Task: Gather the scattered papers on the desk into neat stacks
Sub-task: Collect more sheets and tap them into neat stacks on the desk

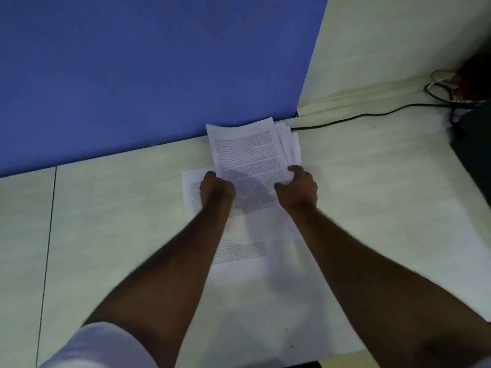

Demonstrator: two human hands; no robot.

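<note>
A bundle of printed white sheets (247, 150) is held up off the pale desk (119, 208), its far edge near the blue partition. My left hand (216, 191) grips the bundle's left edge with curled fingers. My right hand (299, 188) grips its right edge, thumb on top. Several sheet corners fan out unevenly at the bundle's upper right. Beneath the hands another printed sheet (190, 187) lies flat on the desk. A further sheet (241, 252) with a block of text lies between my forearms.
A blue partition (132, 75) stands along the desk's far side, with a cream wall (398, 43) to the right. A black cable (345, 119) runs along the back to coiled wires (441, 88). A dark object (473, 144) sits at the right edge. A seam (47, 248) crosses the desk's left part.
</note>
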